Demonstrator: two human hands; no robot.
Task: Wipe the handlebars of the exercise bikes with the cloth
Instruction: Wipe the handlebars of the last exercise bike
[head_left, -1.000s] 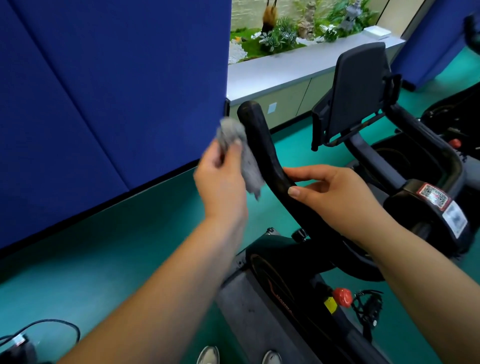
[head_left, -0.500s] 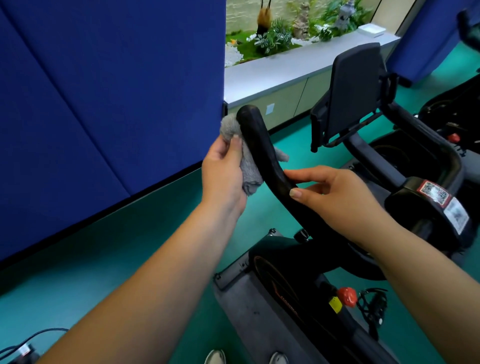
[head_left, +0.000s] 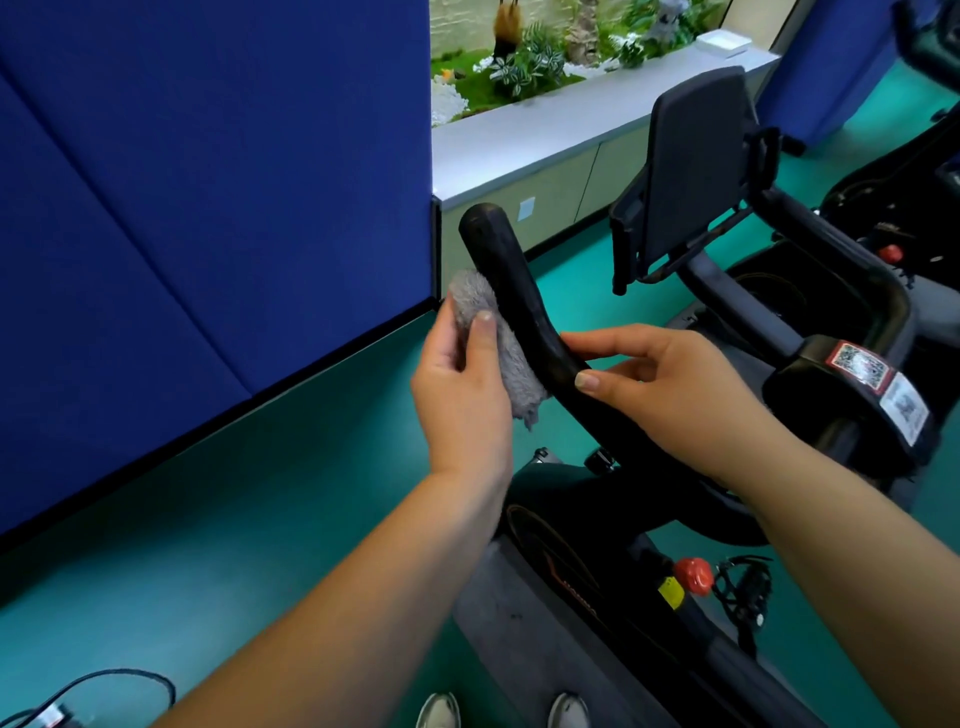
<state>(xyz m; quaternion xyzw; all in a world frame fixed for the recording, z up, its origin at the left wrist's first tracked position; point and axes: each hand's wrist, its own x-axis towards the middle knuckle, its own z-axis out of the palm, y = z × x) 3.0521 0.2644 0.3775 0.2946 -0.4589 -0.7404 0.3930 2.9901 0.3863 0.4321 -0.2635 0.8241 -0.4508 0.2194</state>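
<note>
A black exercise bike stands in front of me, its left handlebar (head_left: 511, 288) rising toward the blue wall. My left hand (head_left: 465, 400) grips a fluffy grey cloth (head_left: 491, 343) and presses it against the left side of that bar, below the tip. My right hand (head_left: 670, 389) holds the same bar lower down, thumb on top and fingers curled behind it. The right handlebar (head_left: 836, 260) runs off past the black tablet holder (head_left: 698, 166).
A blue padded partition (head_left: 208, 208) stands close on the left. A grey counter (head_left: 561, 124) with plants lies behind the bike. A second bike (head_left: 914, 182) is at the far right. Red knob (head_left: 693, 574) and pedal (head_left: 743, 592) sit low; a cable (head_left: 104, 686) lies on the green floor.
My left hand has slid the cloth down the left handlebar from near the tip to the middle. My right hand has kept its hold on the bar.
</note>
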